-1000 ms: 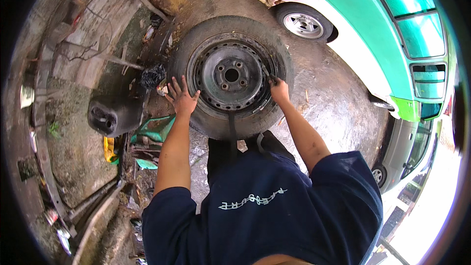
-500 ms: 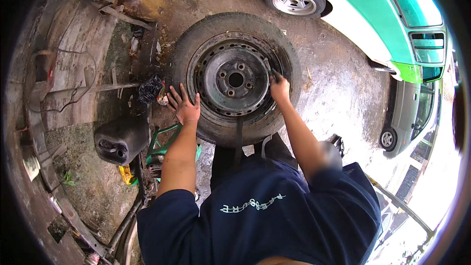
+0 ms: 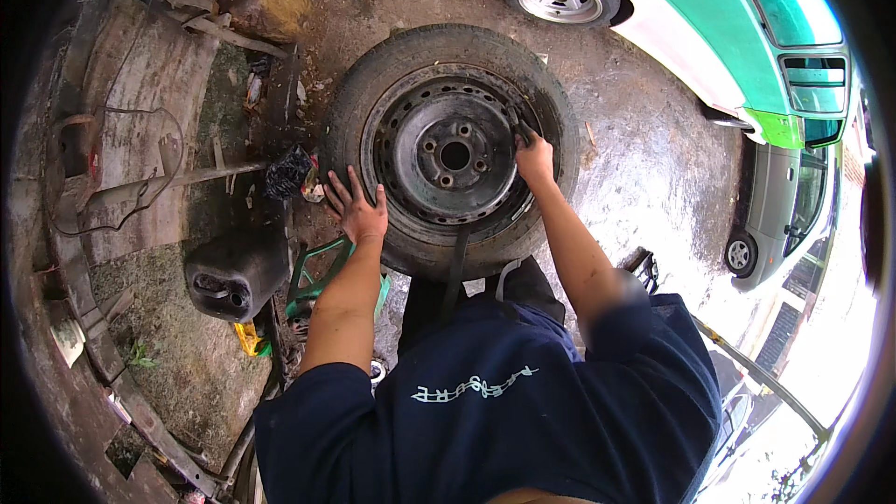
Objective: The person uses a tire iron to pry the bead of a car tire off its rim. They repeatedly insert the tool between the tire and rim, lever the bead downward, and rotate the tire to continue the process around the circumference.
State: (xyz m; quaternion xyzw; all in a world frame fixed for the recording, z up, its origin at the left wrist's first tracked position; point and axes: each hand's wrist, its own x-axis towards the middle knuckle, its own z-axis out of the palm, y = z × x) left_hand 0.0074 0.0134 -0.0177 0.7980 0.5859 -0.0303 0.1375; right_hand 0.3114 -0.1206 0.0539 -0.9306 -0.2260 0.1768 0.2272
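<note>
A black tire (image 3: 369,65) on a dark steel rim (image 3: 411,145) lies flat in front of me. My left hand (image 3: 359,208) is open, its fingers spread on the tire's lower left sidewall. Closed around a dark tire lever (image 3: 512,118), my right hand (image 3: 534,157) is at the right edge of the rim; the lever's tip sits between tire and rim. A second flat dark bar (image 3: 457,266) is wedged under the tire's bead at the near edge and runs toward my lap, with no hand on it.
Left of the tire are a crumpled black plastic bag (image 3: 287,174), a black jerrycan (image 3: 238,269) and a green metal frame (image 3: 317,266). A green and white vehicle (image 3: 653,19) stands at the far right, with a grey car (image 3: 784,215) behind it.
The tire and rim sit slightly farther right in view. My left hand stays spread on the sidewall, and my right hand still grips the tire lever at the rim, with little movement.
</note>
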